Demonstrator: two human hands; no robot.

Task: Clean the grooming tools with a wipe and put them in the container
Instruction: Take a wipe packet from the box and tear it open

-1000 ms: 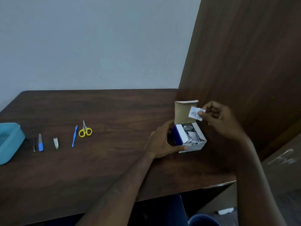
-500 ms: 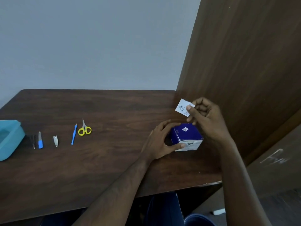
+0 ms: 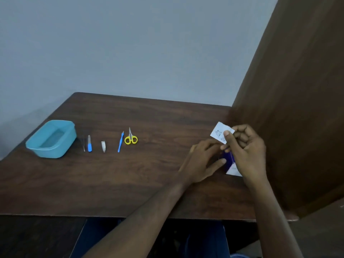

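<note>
My right hand (image 3: 245,146) pinches a small white wipe sachet (image 3: 219,132) above the blue-and-white wipe box (image 3: 229,161). My left hand (image 3: 202,161) rests against the left side of that box, fingers relaxed, and the hands hide most of it. Far to the left, a row of grooming tools lies on the table: tweezers (image 3: 83,145), a blue-handled nail file (image 3: 89,144), a nail clipper (image 3: 103,146), a thin blue stick tool (image 3: 120,141) and yellow-handled scissors (image 3: 131,137). A light blue container (image 3: 37,146) stands open at the left end.
The dark wooden table (image 3: 149,183) meets a grey wall at the back. A tall wooden panel (image 3: 297,108) rises on the right, close behind my right hand. The table's front edge runs just below my forearms.
The box lid has been shut since one second ago. My right hand keeps the sachet pinched above the box. The view has swung left, showing the whole container.
</note>
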